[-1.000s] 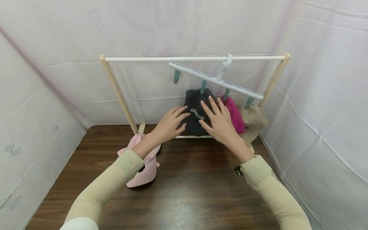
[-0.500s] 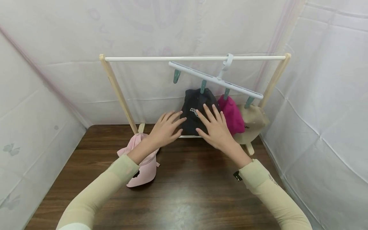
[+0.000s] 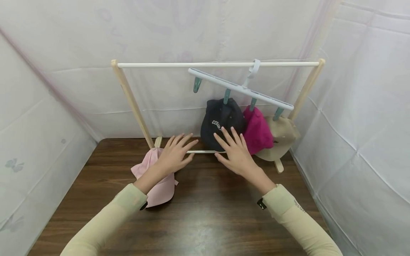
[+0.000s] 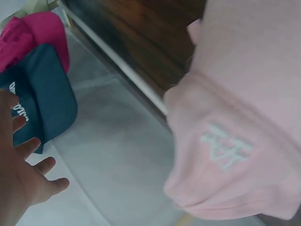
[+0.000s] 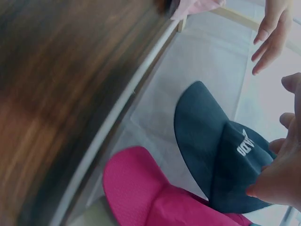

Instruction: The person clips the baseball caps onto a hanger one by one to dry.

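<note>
Both hands hover with fingers spread and hold nothing. My left hand (image 3: 174, 156) is over the table's back part, between the pink cap (image 3: 161, 190) and the dark cap. My right hand (image 3: 236, 154) overlaps the lower part of the dark navy cap (image 3: 211, 113) in the head view. White lettering runs across that cap's front. A magenta cap (image 3: 257, 131) and a beige cap (image 3: 282, 137) hang beside it. Teal clips hold these caps on the pale hanger (image 3: 221, 82), which tilts down to the right; its leftmost clip (image 3: 196, 85) holds nothing. White letters mark the pink cap (image 4: 228, 148) in the left wrist view.
The hanger hooks over the white rod (image 3: 179, 65) of a rack with wooden side posts (image 3: 132, 103). A lower white bar (image 3: 201, 152) runs along the back of the dark wood table (image 3: 205, 213). White cloth walls (image 3: 368, 106) stand around.
Both hands have drawn back from the dark cap toward the front, the left also moving left. More of the dark cap shows now; the caps and hanger stay in place.
</note>
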Demonstrator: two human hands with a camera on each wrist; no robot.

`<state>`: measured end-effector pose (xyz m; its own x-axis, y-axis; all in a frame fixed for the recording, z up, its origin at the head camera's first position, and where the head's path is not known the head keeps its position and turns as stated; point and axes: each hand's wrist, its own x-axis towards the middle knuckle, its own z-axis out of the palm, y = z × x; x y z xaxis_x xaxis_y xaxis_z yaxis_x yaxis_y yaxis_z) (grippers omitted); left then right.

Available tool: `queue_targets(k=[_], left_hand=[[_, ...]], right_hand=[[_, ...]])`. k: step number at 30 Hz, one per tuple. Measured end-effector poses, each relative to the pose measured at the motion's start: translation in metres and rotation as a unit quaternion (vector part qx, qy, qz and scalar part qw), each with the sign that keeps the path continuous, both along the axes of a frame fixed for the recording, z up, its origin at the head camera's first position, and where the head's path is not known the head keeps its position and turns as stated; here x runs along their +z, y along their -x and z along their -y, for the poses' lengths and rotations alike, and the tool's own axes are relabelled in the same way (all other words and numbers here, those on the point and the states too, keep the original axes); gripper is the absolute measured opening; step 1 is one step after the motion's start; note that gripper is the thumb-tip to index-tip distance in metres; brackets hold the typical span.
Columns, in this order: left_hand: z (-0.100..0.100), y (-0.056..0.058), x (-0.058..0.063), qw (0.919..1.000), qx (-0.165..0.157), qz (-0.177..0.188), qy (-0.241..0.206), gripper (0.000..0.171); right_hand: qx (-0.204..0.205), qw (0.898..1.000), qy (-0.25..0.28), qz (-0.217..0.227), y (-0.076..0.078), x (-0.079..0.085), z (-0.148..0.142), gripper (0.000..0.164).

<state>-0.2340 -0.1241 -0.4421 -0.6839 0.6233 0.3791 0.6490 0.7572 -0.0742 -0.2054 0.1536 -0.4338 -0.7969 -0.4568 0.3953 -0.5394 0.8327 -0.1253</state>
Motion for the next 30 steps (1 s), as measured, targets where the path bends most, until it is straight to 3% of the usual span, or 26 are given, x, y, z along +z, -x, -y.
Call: queue_targets(k=[11, 23, 30], left_hand=[[0.009, -0.012, -0.015, 0.9997, 0.023, 0.001, 0.008, 0.051], [0.02, -0.025, -0.031, 0.996, 0.068, 0.012, 0.056, 0.064], [0.029, -0.035, -0.041, 0.9947, 0.081, 0.026, 0.057, 0.069]], right_hand=[[0.007, 1.0, 0.005, 0.015, -0.003, -0.021, 0.014, 0.067], [0.01, 0.997, 0.001, 0.083, -0.01, -0.042, 0.037, 0.069], [0.018, 0.995, 0.0, 0.101, -0.012, -0.055, 0.05, 0.072]])
